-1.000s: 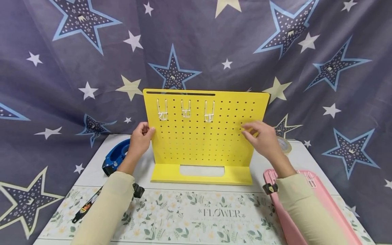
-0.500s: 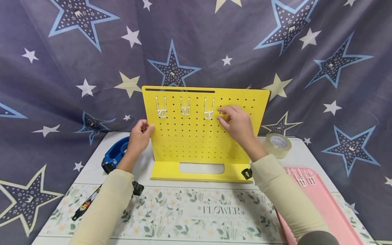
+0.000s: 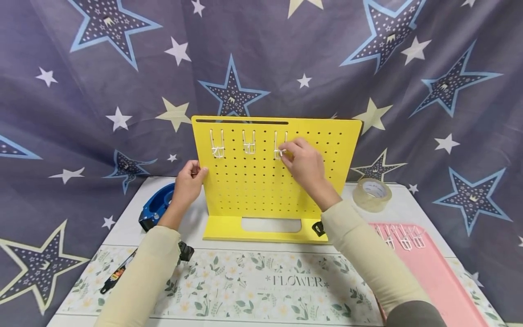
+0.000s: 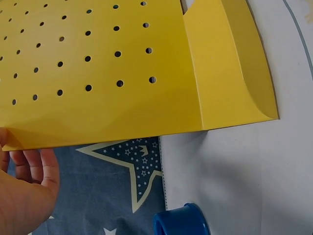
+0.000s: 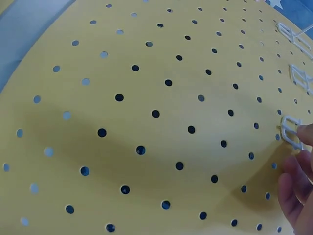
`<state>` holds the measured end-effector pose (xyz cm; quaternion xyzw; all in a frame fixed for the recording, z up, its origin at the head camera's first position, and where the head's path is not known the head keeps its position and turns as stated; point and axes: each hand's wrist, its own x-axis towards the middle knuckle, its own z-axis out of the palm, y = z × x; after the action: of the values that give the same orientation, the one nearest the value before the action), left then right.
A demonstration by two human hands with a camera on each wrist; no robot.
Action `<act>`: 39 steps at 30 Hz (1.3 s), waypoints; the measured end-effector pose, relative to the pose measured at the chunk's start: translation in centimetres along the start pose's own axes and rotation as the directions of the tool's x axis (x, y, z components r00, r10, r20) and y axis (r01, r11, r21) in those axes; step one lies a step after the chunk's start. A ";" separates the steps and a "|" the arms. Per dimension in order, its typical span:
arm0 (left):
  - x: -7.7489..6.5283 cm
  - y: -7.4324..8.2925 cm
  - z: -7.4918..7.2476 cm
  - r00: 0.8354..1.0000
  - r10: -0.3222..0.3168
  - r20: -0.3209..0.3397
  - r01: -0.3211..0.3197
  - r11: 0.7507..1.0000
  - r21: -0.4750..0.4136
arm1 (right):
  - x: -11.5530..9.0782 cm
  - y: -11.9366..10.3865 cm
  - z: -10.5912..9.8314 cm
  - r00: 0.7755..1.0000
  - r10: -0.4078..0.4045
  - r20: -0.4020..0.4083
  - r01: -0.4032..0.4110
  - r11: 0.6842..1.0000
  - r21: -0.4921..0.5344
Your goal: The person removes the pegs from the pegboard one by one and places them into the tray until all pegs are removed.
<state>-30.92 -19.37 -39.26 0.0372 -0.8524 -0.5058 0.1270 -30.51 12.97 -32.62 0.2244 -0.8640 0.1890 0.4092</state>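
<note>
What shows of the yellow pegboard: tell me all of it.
The yellow pegboard looks like painted sheet, perhaps metal, with rows of holes, a slot at its top left and a cutout at its base. It stands upright on the white table. Three white wire hooks hang near its top. The left grip pinches its left edge; the right grip touches the rightmost hook.

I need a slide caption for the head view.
Left hand grips the yellow pegboard by its edge; right hand touches a white hook.
</note>
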 end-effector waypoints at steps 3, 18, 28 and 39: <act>0.0 0.0 0.1 1.000 -0.003 0.001 0.003 1.000 0.001 | 0.0 -0.1 0.1 1.000 0.007 -0.014 -0.007 1.000 -0.004; -0.1 0.0 0.3 1.000 -0.007 0.006 0.007 1.000 -0.006 | 0.0 -0.2 -0.2 0.999 -0.012 -0.045 0.011 1.000 -0.005; -0.2 0.0 0.5 1.000 -0.020 0.003 0.020 1.000 -0.012 | -0.4 0.0 -1.6 0.998 -0.036 -0.050 0.037 0.999 0.026; -0.2 0.4 0.0 1.000 -0.025 0.003 0.025 1.000 -0.013 | -3.5 2.6 -5.2 0.997 0.067 0.037 -0.070 0.994 0.084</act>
<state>-30.70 -19.15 -38.97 0.0466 -0.8487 -0.5130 0.1197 -26.65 18.58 -32.67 0.2151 -0.8692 0.2358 0.3775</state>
